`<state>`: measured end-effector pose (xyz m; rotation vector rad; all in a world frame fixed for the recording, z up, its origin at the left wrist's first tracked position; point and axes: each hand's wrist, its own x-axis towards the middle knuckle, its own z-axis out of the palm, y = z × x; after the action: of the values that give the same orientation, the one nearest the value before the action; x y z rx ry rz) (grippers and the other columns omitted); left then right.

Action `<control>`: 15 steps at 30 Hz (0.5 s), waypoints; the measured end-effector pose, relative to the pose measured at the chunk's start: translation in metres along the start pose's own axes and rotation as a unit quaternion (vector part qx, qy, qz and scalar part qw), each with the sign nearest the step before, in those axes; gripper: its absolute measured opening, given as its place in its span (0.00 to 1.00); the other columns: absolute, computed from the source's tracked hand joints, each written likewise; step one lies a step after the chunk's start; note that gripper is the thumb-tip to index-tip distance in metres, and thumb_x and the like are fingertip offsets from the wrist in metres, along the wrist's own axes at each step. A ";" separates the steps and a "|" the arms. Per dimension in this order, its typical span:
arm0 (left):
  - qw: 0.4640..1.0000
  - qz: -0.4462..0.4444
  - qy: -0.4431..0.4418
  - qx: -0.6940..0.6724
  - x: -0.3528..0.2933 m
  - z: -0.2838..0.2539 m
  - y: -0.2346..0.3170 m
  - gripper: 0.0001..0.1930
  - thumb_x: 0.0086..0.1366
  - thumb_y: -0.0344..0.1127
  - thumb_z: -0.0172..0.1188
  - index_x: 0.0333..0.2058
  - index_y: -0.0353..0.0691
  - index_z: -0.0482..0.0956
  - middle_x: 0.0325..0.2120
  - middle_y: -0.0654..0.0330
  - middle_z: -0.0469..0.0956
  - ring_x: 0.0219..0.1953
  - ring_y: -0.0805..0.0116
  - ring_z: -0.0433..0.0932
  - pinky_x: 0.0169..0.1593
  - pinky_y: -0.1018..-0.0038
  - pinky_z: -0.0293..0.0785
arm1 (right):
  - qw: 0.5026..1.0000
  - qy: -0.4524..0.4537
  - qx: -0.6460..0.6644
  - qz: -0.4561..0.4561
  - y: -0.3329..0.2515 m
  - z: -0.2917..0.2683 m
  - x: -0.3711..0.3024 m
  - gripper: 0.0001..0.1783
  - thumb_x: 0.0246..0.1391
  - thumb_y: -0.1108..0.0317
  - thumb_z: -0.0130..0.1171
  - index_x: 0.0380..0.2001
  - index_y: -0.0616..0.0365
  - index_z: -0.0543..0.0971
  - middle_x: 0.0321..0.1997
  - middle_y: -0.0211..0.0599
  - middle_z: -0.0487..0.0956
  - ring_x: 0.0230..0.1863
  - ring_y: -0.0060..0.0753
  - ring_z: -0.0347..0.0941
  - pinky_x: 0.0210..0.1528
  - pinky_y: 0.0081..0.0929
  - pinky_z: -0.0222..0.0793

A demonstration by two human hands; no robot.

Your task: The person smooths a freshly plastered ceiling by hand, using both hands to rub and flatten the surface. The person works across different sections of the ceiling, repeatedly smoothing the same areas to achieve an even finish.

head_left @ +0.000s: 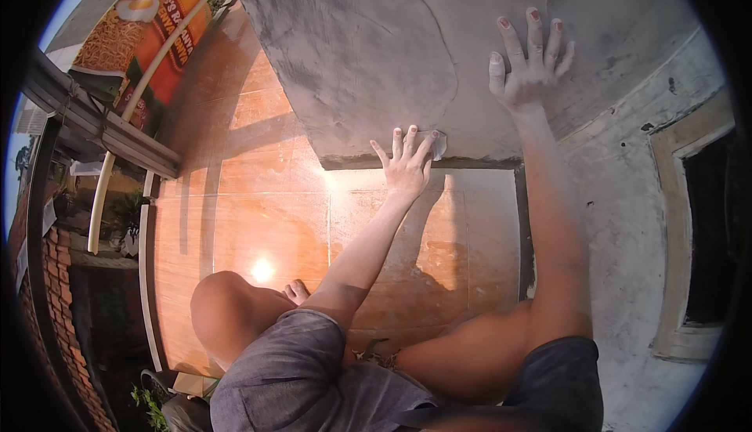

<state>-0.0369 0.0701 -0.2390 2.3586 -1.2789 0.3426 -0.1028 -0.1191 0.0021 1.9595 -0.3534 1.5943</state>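
Dust coats both my hands and wrists. My left hand point(406, 169) reaches to the lower edge of a smooth grey plastered surface point(368, 56), its fingers spread and resting on it. Beside and partly under its index finger is a small pale patch or piece point(440, 147); its kind cannot be made out, nor whether the finger presses it. Higher up and to the right, my right hand point(533, 73) lies flat on the same grey plaster, fingers apart, with nothing seen in it. A curved line runs across the plaster between the hands.
Glossy orange floor tiles point(258, 220) lie below, with my bent knees over them. A rough pale wall point(619, 236) with a framed dark opening point(709, 228) stands right. On the left are a metal rail point(125, 134), a pale curved pole point(145, 79) and a printed banner point(149, 21).
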 end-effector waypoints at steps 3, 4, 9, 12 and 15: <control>1.000 0.011 0.023 -0.002 -0.017 0.020 -0.009 0.30 0.68 0.49 0.60 0.68 0.72 0.66 0.75 0.57 0.52 0.78 0.45 0.36 0.69 0.24 0.22 | 1.000 0.013 0.008 0.005 -0.001 0.003 -0.001 0.26 0.70 0.43 0.35 0.60 0.21 0.79 0.73 0.25 0.69 0.78 0.46 0.54 0.77 0.60 0.32; 1.000 0.004 0.003 -0.017 -0.016 0.019 -0.010 0.30 0.67 0.49 0.60 0.68 0.72 0.66 0.75 0.57 0.52 0.78 0.45 0.36 0.69 0.23 0.22 | 1.000 0.015 0.013 0.003 -0.001 0.003 0.000 0.26 0.70 0.43 0.35 0.60 0.20 0.79 0.73 0.24 0.69 0.78 0.46 0.54 0.77 0.60 0.32; 0.997 0.005 0.056 -0.052 -0.008 0.009 0.000 0.28 0.67 0.47 0.61 0.66 0.66 0.71 0.75 0.52 0.52 0.78 0.41 0.35 0.69 0.23 0.23 | 1.000 0.015 0.011 0.000 -0.002 0.003 0.001 0.26 0.70 0.43 0.34 0.62 0.20 0.78 0.74 0.24 0.69 0.78 0.47 0.54 0.77 0.60 0.32; 0.996 0.002 0.069 -0.055 -0.010 0.013 0.006 0.28 0.67 0.47 0.61 0.66 0.63 0.72 0.75 0.50 0.51 0.78 0.39 0.34 0.69 0.23 0.23 | 1.000 0.013 0.015 -0.005 0.000 0.003 -0.001 0.24 0.69 0.45 0.39 0.62 0.20 0.77 0.73 0.25 0.69 0.78 0.49 0.54 0.77 0.60 0.33; 0.995 0.000 0.083 -0.057 -0.013 0.020 0.008 0.29 0.66 0.46 0.61 0.66 0.61 0.72 0.75 0.49 0.50 0.78 0.39 0.33 0.69 0.24 0.23 | 0.999 0.042 0.011 -0.017 0.001 0.005 -0.001 0.26 0.69 0.44 0.39 0.62 0.27 0.79 0.72 0.30 0.71 0.75 0.51 0.58 0.75 0.57 0.36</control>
<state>-0.0502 0.0666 -0.2598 2.1862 -1.1899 0.4437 -0.0993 -0.1234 0.0010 1.8985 -0.2680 1.6583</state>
